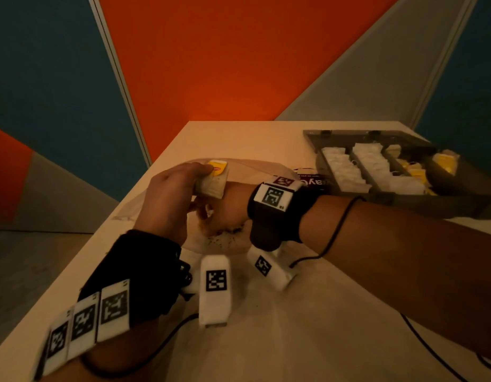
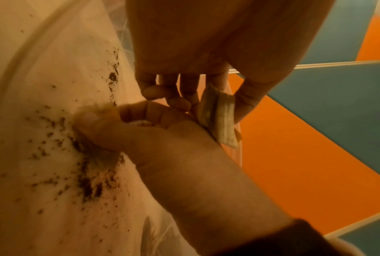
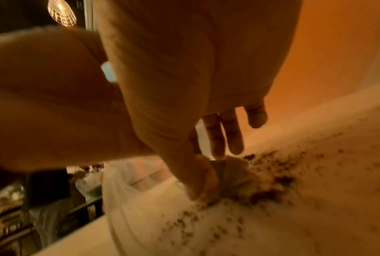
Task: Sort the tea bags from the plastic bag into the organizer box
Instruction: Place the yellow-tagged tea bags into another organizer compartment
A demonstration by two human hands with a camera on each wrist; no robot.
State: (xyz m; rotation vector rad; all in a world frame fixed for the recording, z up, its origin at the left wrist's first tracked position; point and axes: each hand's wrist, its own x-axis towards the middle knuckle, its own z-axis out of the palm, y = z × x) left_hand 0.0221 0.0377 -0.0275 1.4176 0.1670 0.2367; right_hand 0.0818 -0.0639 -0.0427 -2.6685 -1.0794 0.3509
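1. Your left hand (image 1: pixel 172 194) pinches pale paper tea bags with a yellow tag (image 1: pixel 212 179) over the clear crumpled plastic bag (image 1: pixel 252 168).
2. Your right hand (image 2: pixel 127 128) grips a torn pale tea bag (image 3: pixel 235 175) inside it, amid spilled brown tea grains (image 2: pixel 86 181).
3. Pick-up step: next, I judge, carry intact bags to the grey compartmented organizer box (image 1: pixel 321 155) at 2 o'clock on the bench (image 1: pixel 239 136).
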